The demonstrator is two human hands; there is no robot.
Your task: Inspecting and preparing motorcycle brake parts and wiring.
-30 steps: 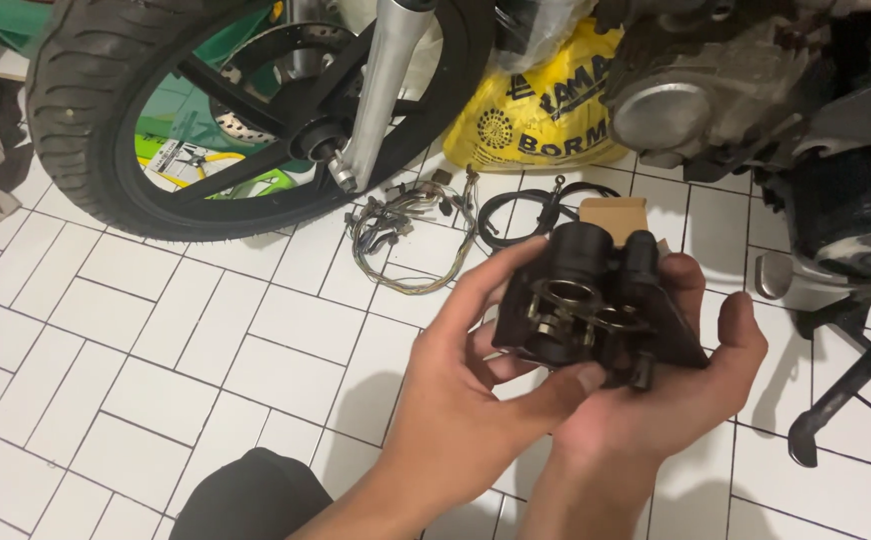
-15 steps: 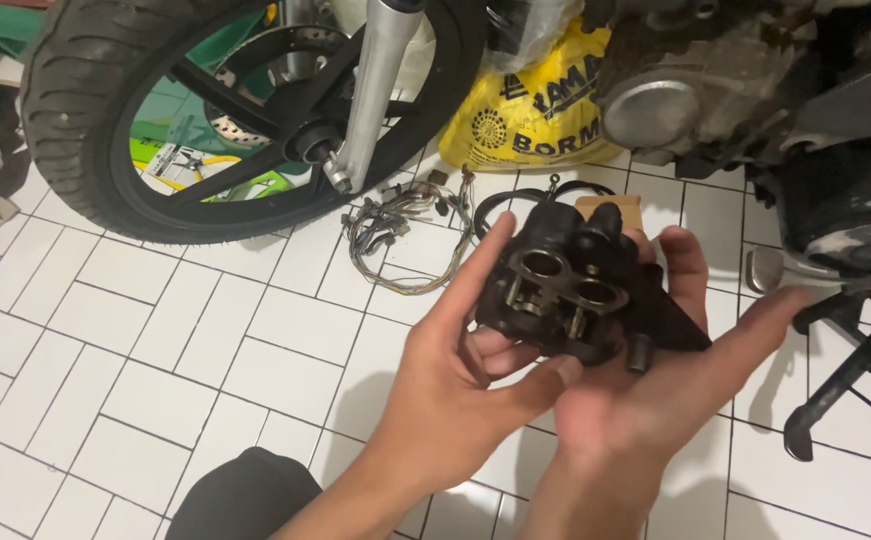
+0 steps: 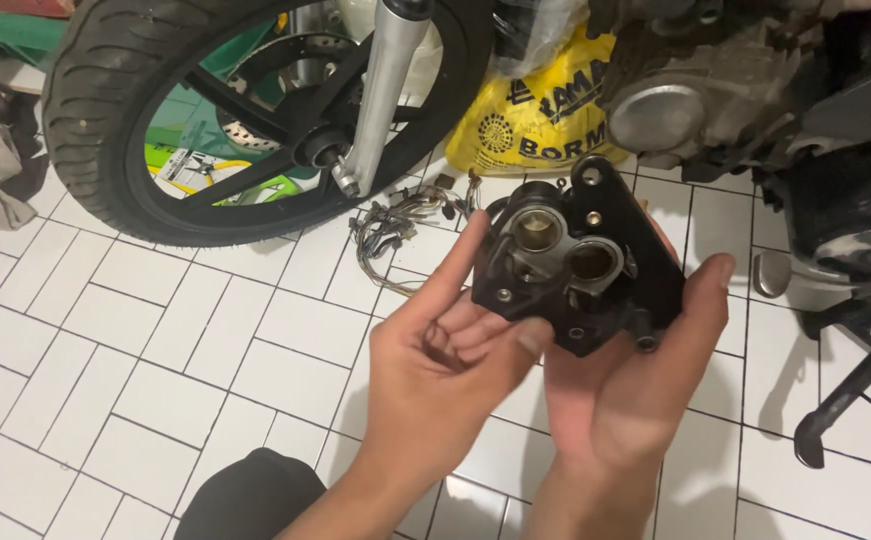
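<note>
**Inspector:** Report the hands.

**Assistant:** Both hold one item: a black brake caliper (image 3: 581,255), raised above the white tiled floor (image 3: 106,340). The right hand (image 3: 636,390) cups it from beneath, palm up, thumb risen along its right edge. The left hand (image 3: 446,350) braces the left side, thumb on the lower edge, fingers curled loosely.

**Inspector:** Any change over the last second?

**Assistant:** Yes. A second ago a wire spring clip lay across the caliper's face; now the two round piston bores face the camera uncovered. The part has been turned and lifted slightly, and the left fingers have slackened. That suggests it is being turned over for examination, not fitted.

**Inspector:** Condition of the bores?

**Assistant:** Metallic rims show; whether the pistons are seated I cannot tell, as the interiors are shadowed.

**Inspector:** Surroundings?

**Assistant:** The motorcycle's front wheel (image 3: 156,120) and fork leg (image 3: 381,95) stand behind, a yellow plastic bag (image 3: 536,125) beside the engine case (image 3: 656,115), loose metal parts (image 3: 396,225) on the floor.
</note>
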